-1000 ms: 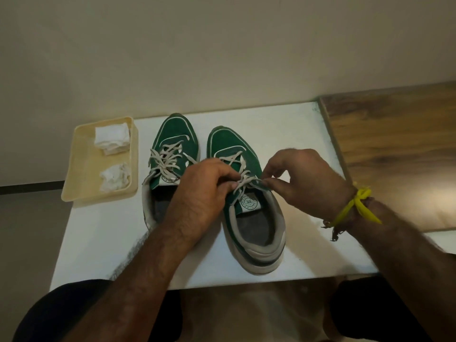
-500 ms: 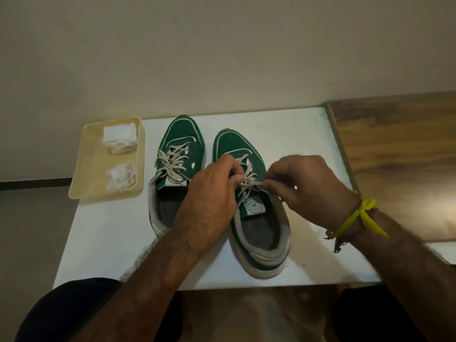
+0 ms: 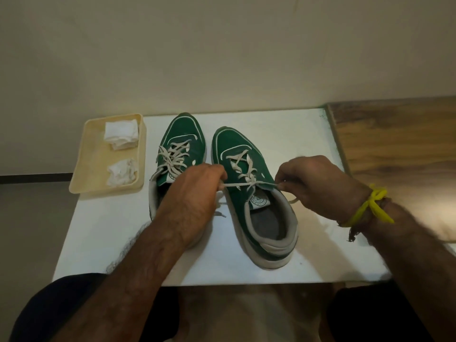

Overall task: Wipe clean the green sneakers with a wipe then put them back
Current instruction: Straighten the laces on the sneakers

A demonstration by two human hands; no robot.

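Two green sneakers with off-white laces stand side by side, toes pointing away from me, on a white tabletop [image 3: 283, 124]. The left sneaker [image 3: 183, 137] has its laces tied; my left forearm covers its heel. The right sneaker [image 3: 237, 149] sits in the middle. My left hand [image 3: 195, 191] pinches one end of the right sneaker's lace [image 3: 243, 185], and my right hand [image 3: 313, 178] pinches the other end. The lace is stretched taut between the two hands across the shoe's tongue.
A cream plastic tray [image 3: 88, 159] at the table's back left holds a folded white wipe [image 3: 121, 133] and a crumpled used wipe [image 3: 122, 171]. A wooden surface [image 3: 399, 144] adjoins the table on the right. A beige wall stands close behind.
My hands, close together over the right sneaker's laces before, have moved apart to either side, pulling the lace ends out straight and tight.
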